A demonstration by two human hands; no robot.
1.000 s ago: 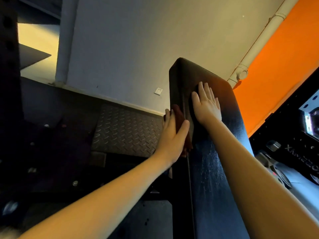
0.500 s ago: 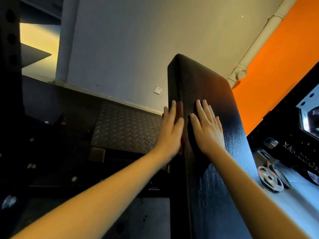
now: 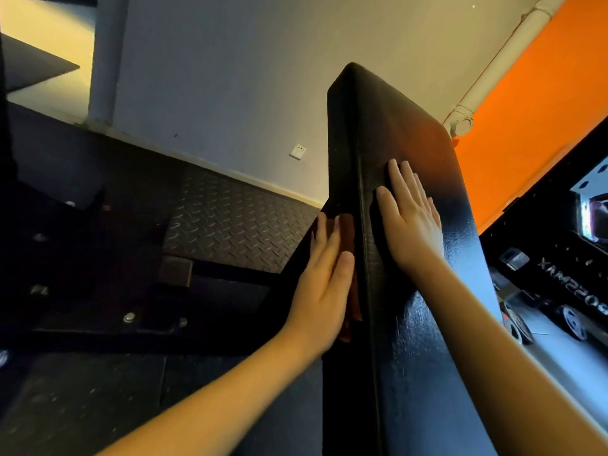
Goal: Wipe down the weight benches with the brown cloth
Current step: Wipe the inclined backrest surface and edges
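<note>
A long black padded weight bench point(image 3: 411, 324) runs away from me through the middle of the view. The brown cloth point(image 3: 349, 245) lies against the bench's left side face. My left hand point(image 3: 324, 287) presses the cloth flat against that side with straight fingers, and most of the cloth is hidden under the palm. My right hand point(image 3: 408, 222) rests flat on the bench's top surface, fingers straight and together, holding nothing.
A dark steel frame with bolts point(image 3: 130, 317) and a diamond-plate platform point(image 3: 230, 228) lie on the floor to the left. Weight plates point(image 3: 570, 324) and a black rack point(image 3: 575, 258) sit to the right. A grey wall with a socket point(image 3: 297, 152) stands behind.
My left hand slid the cloth back along the bench's side toward me. My right hand first slid nearer along the top, then stayed about there.
</note>
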